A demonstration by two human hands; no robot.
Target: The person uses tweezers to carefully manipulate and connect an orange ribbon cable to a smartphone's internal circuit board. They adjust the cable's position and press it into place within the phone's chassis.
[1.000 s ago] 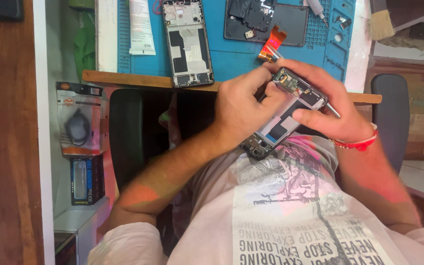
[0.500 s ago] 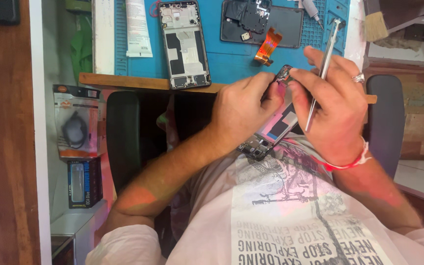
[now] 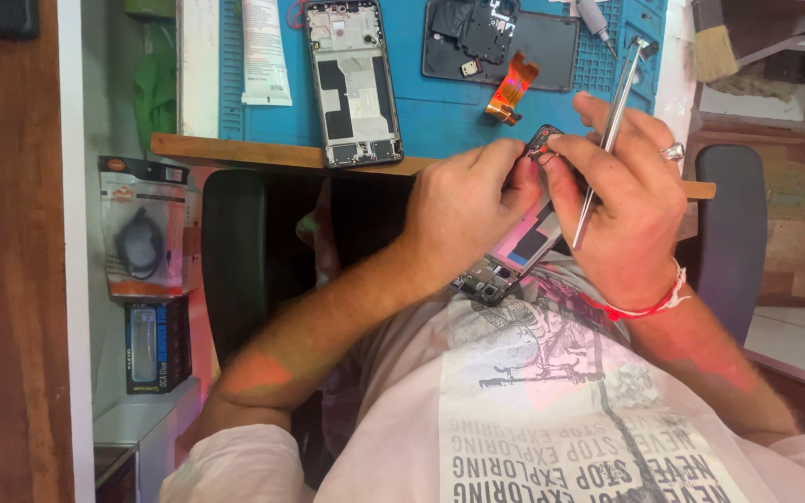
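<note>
Both hands pinch the opened phone (image 3: 514, 261) — left hand (image 3: 463, 210) at its far end, right hand (image 3: 621, 210) gripping tweezers (image 3: 607, 130) too — light, stiff, fragile; best held by its edges.

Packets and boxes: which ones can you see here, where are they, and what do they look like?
Clear hanging packet: left of the desk, flat, orange and black header card, a dark coiled thing inside.
Dark box: just below that packet, upright, black with blue sides and a pale window.
White tube: lying on the blue mat at its left end, long and flat, with small print.
No lit screen shows.
</note>
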